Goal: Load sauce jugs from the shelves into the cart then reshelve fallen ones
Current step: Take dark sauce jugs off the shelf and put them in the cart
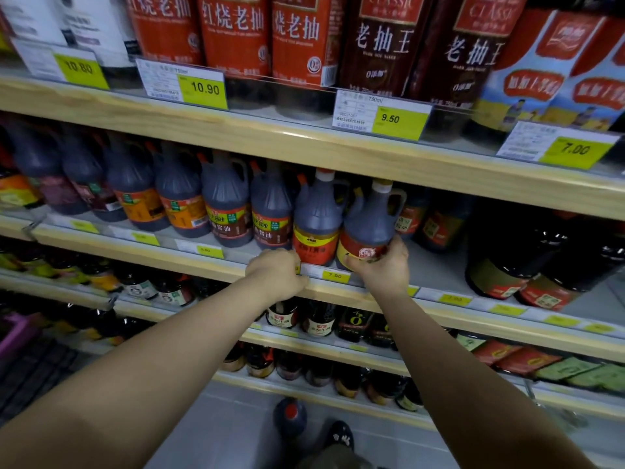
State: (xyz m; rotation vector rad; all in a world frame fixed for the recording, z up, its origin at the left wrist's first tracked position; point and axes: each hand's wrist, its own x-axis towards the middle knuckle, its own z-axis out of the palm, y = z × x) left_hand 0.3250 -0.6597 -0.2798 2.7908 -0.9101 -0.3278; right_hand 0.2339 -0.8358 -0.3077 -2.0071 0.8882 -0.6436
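Observation:
A row of dark sauce jugs stands on the second shelf (203, 262). My right hand (384, 269) grips the base of a jug with a yellow and red label and a white cap (368, 221). Touching it on the left stands a similar jug with a yellow label (316, 221). My left hand (277, 272) rests with curled fingers on the shelf's front edge, just below that jug; what the fingers hold is hidden. One jug with a red cap (290, 416) stands on the floor below, beside a shoe (340, 434).
Tall red-labelled bottles (233, 32) fill the top shelf above price tags (203, 88). Large dark jugs (527, 252) stand at the right of the second shelf, past a bare patch. Smaller bottles (318, 321) and packets (527, 362) line the lower shelves. A dark cart basket (30, 374) sits lower left.

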